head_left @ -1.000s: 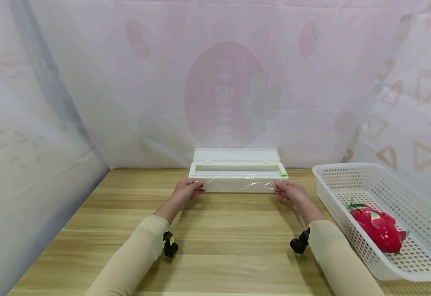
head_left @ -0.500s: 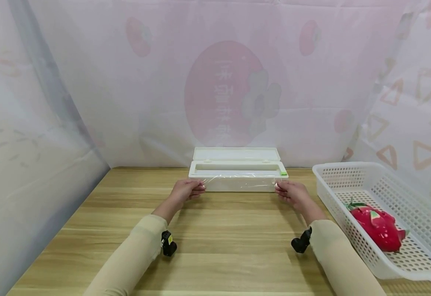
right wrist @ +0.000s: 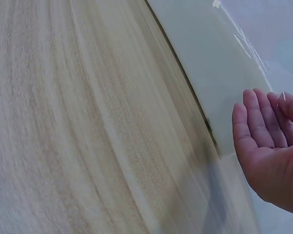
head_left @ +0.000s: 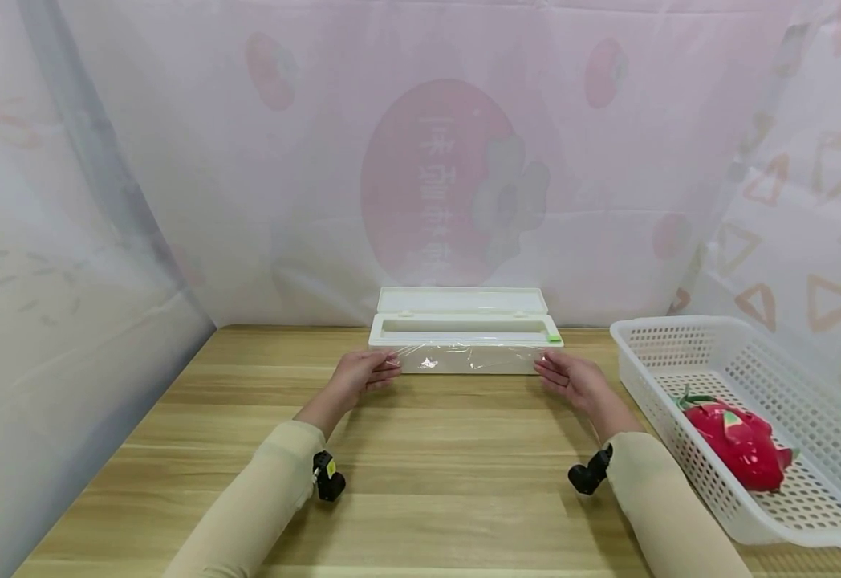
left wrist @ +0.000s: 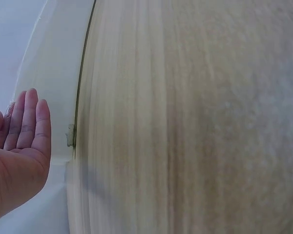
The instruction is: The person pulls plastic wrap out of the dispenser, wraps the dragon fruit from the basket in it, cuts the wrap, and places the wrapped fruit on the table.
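A white cling film dispenser (head_left: 384,343) stands at the back of the table, its lid (head_left: 464,301) raised behind it. Clear cling film (head_left: 457,351) hangs over its front edge, visible by its glints. At the left front corner my left hand (head_left: 361,376) pinches the film between thumb and index finger. My right hand (head_left: 570,377) pinches the opposite end near the green slider (head_left: 554,338). In the left wrist view, the other fingers (left wrist: 27,122) lie extended beside the dispenser's front. The right wrist view shows a similar pinch, with a film edge at the thumb.
A white perforated basket (head_left: 633,373) stands on the right side of the wooden table (head_left: 449,482). Inside it lies a red dragon fruit (head_left: 738,445) with green tips. Printed cloth (head_left: 305,201) hangs close behind the dispenser and along both sides.
Both hands stay almost in place, still pinching the film. The glints on the film have shifted, and the right hand's lower fingers have straightened slightly.
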{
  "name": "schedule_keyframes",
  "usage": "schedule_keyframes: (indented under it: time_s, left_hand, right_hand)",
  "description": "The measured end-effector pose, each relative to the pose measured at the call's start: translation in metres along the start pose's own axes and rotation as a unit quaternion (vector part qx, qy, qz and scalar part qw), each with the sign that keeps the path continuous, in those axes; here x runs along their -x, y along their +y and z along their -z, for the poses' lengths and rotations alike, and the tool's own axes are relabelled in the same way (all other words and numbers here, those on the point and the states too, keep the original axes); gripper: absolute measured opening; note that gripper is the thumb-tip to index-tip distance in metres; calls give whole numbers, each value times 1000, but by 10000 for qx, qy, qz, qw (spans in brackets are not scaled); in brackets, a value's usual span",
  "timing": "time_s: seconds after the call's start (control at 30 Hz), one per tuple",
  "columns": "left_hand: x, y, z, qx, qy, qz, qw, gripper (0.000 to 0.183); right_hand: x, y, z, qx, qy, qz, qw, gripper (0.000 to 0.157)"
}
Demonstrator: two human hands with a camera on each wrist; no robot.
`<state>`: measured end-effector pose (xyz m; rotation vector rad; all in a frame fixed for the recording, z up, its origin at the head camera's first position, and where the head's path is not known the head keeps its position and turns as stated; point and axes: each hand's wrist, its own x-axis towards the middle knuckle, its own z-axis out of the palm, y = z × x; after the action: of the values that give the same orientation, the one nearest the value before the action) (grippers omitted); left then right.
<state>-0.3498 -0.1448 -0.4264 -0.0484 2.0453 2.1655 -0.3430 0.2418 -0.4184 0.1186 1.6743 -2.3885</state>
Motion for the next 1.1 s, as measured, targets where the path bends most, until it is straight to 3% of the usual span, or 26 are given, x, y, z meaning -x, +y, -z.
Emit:
schedule_keyframes:
  time_s: [0.27, 0.63, 1.1]
  left_hand:
    - [2, 1, 3, 371, -221, 57, 9991, 34]
    - [6, 8, 7, 891, -322, 281, 9951, 37]
    - [12, 18, 9, 864, -594, 211, 9943, 42]
  right_hand:
    - [2, -1, 3, -645, -426, -108, 9969, 29]
    - [5, -5, 3, -946, -547, -176, 9939, 33]
    - [8, -9, 4, -1078, -569, -169, 9924, 39]
